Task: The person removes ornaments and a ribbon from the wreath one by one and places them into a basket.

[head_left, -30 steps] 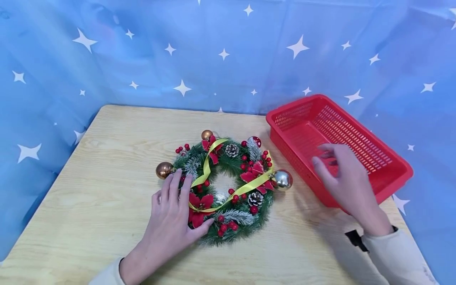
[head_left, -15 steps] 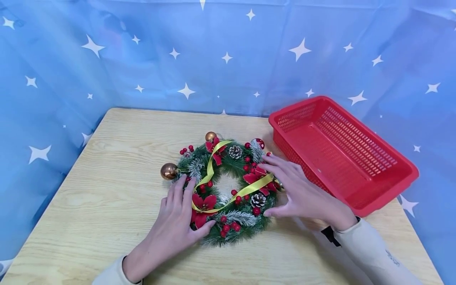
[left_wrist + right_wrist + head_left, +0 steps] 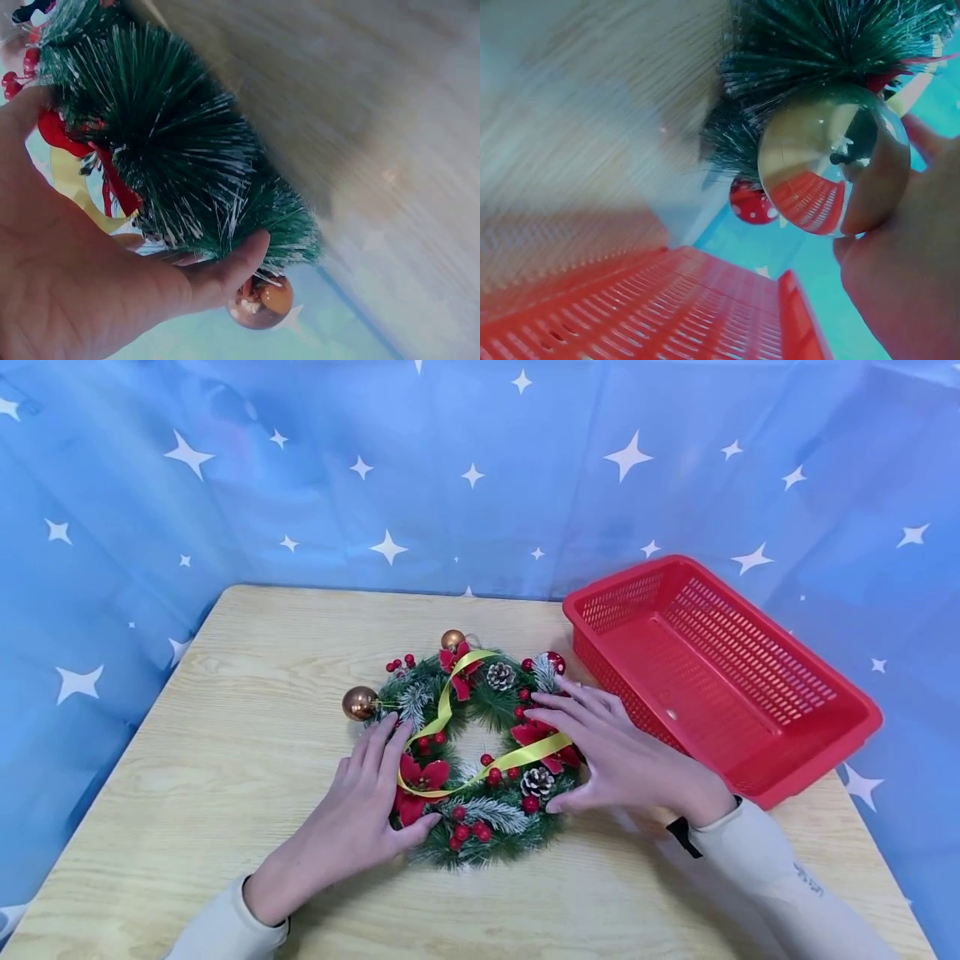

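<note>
A green Christmas wreath (image 3: 491,706) lies on the table, decorated with red flowers, berries, pinecones and a yellow ribbon (image 3: 542,750). At its left side my left hand (image 3: 356,802) grips the rim, thumb toward the near edge and fingers over the greenery. My right hand (image 3: 626,760) holds the opposite side, its fingers near a red flower. In the right wrist view a shiny silver-gold ball (image 3: 832,157) hangs beside the right hand; that hand hides it from the head view. A bronze ball (image 3: 360,702) sticks out at the upper left of the wreath.
A red plastic basket (image 3: 630,708) stands at the right rear, close to my right hand. One small pale bit (image 3: 671,714) shows inside it. Behind the wooden table (image 3: 187,760) hangs a blue cloth (image 3: 420,443) with white stars.
My right hand has come from over the basket onto the wreath's right side. Since then the wreath has turned slightly clockwise, its top shifting right. The left hand has stayed on its left side.
</note>
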Demonstrator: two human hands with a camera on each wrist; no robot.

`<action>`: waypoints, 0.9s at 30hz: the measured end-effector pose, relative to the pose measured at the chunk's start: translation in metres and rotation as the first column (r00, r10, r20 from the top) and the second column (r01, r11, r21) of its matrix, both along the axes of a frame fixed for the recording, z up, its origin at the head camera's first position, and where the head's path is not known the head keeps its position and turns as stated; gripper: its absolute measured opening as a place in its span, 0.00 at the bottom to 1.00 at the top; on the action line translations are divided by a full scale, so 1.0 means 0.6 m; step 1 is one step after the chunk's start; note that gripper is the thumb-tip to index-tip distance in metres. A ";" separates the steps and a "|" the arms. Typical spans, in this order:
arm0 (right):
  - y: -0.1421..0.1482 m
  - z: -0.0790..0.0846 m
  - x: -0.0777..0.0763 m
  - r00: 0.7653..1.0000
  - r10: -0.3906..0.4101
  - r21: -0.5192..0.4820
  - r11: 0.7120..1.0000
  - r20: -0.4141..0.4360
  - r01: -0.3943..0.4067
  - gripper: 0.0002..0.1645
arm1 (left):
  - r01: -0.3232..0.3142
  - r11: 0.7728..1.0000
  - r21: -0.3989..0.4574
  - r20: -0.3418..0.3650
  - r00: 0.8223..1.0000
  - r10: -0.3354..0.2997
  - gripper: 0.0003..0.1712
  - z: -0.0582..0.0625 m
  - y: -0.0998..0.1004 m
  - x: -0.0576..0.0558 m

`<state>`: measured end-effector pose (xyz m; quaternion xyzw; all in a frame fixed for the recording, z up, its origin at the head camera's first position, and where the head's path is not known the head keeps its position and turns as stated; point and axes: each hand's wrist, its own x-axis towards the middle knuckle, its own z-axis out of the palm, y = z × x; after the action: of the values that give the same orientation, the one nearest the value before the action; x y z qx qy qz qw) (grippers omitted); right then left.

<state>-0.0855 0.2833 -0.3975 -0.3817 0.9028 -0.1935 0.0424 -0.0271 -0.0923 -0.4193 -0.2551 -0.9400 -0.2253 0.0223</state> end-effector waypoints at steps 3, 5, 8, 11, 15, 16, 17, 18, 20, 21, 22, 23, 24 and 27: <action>0.000 -0.002 -0.001 1.000 -0.009 0.029 1.000 0.017 0.008 0.68 | -0.009 1.000 0.006 0.032 0.999 0.009 0.71 0.003 -0.004 -0.002; -0.002 -0.005 0.000 1.000 -0.014 0.031 0.999 0.010 0.014 0.67 | -0.019 1.000 0.011 0.042 0.999 0.019 0.71 0.005 -0.005 -0.001; -0.004 -0.011 0.003 0.999 -0.027 0.020 0.999 -0.025 0.028 0.66 | -0.034 0.999 0.027 0.023 0.999 0.034 0.71 0.008 -0.005 0.001; -0.008 -0.015 0.008 0.998 -0.048 0.015 0.999 -0.049 0.049 0.66 | -0.045 0.998 0.035 -0.011 0.999 0.046 0.69 0.010 -0.004 0.005; -0.018 -0.016 0.018 0.995 -0.084 0.026 0.996 -0.056 0.085 0.66 | -0.057 0.998 0.030 -0.032 0.998 0.058 0.62 0.012 -0.007 0.018; -0.021 -0.016 0.021 0.994 -0.093 0.032 0.995 -0.058 0.095 0.66 | -0.058 0.998 0.029 -0.032 0.998 0.059 0.61 0.012 -0.008 0.021; -0.023 -0.015 0.023 0.993 -0.106 0.037 0.993 -0.059 0.108 0.66 | -0.060 0.998 0.026 -0.032 0.998 0.061 0.61 0.013 -0.009 0.024; -0.025 -0.015 0.026 0.991 -0.119 0.043 0.992 -0.058 0.121 0.66 | -0.065 0.998 0.026 -0.029 0.997 0.065 0.61 0.013 -0.009 0.026; -0.029 -0.014 0.032 0.988 -0.141 0.057 0.988 -0.057 0.144 0.66 | -0.081 0.996 0.038 -0.006 0.997 0.082 0.61 0.014 -0.008 0.029; -0.031 -0.013 0.035 0.987 -0.151 0.065 0.986 -0.056 0.155 0.66 | -0.092 0.995 0.044 0.009 0.996 0.092 0.63 0.015 -0.006 0.030; -0.033 -0.012 0.039 0.985 -0.165 0.071 0.983 -0.054 0.169 0.66 | -0.105 0.993 0.050 0.027 0.994 0.103 0.65 0.015 -0.005 0.030; -0.035 -0.012 0.042 0.982 -0.179 0.075 0.980 -0.053 0.183 0.67 | -0.119 0.991 0.054 0.046 0.992 0.116 0.68 0.016 -0.002 0.030; -0.038 -0.012 0.046 0.980 -0.192 0.077 0.978 -0.051 0.195 0.67 | -0.132 0.989 0.062 0.066 0.990 0.128 0.71 0.016 0.000 0.031; -0.046 -0.013 0.057 0.971 -0.234 0.079 0.968 -0.056 0.238 0.67 | -0.162 0.985 0.062 0.091 0.984 0.156 0.78 0.017 0.008 0.032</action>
<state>-0.0515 0.2554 -0.4052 -0.2739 0.9499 -0.1496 0.0147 -0.0079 -0.0876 -0.4093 -0.1683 -0.9492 -0.2659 0.0085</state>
